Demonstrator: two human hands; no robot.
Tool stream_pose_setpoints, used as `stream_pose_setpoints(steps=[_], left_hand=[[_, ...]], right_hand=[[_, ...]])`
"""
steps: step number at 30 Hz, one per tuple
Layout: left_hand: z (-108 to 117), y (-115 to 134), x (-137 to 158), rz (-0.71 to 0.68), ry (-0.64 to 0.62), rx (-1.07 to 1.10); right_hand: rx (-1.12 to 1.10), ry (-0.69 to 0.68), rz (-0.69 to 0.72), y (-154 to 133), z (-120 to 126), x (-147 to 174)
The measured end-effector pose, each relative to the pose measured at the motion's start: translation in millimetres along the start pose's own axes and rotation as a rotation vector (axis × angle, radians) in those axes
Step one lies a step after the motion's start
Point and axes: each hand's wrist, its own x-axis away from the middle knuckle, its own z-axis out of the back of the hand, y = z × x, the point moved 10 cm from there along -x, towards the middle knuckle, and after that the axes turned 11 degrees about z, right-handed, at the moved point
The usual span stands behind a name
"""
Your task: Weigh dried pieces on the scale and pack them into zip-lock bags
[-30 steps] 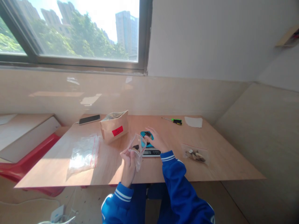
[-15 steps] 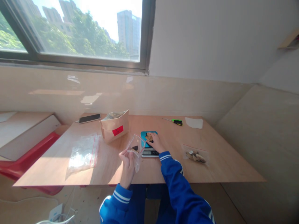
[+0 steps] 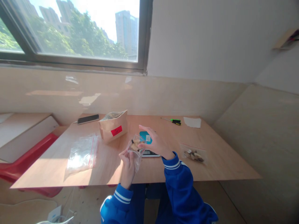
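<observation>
My left hand (image 3: 128,161) is closed on a small clear zip bag (image 3: 137,158), holding its mouth spread. Dried tan pieces with dark edges (image 3: 135,145) sit at the bag's opening. Over that opening is my right hand (image 3: 155,142), fingers apart, its thumb at the pieces. Partly hidden behind the bag and this hand lies a digital scale (image 3: 151,153) with a blue plate and a white label. No pieces show on the visible part of the plate.
An open kraft pouch (image 3: 111,128) with a red label stands left of the scale. Flat clear bags (image 3: 81,152) lie farther left, near a phone (image 3: 88,119). A filled zip bag (image 3: 193,154), screwdrivers (image 3: 175,121) and white paper (image 3: 192,122) are on the right.
My right hand has moved left from the scale plate to the bag's mouth. The pieces from the plate are now at the bag's opening, and my right fingers have spread.
</observation>
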Motion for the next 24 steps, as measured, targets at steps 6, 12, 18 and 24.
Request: stream_pose_setpoints(steps=[6, 12, 18, 24], left_hand=[[8.7, -6.0, -3.1, 0.072, 0.075, 0.024], [3.1, 3.8, 6.3, 0.061, 0.096, 0.058], [-22.2, 17.8, 26.9, 0.083, -0.149, 0.057], [12.0, 31.3, 17.8, 0.033, 0.016, 0.081]], right_hand=[[-0.08, 0.187, -0.248, 27.4, -5.7, 56.6], [-0.317, 0.322, -0.502, 46.6, -70.7, 114.5], [-0.444, 0.52, -0.445, 27.6, -60.3, 104.0], [-0.401, 0.624, -0.449, 17.6, -19.3, 116.0]])
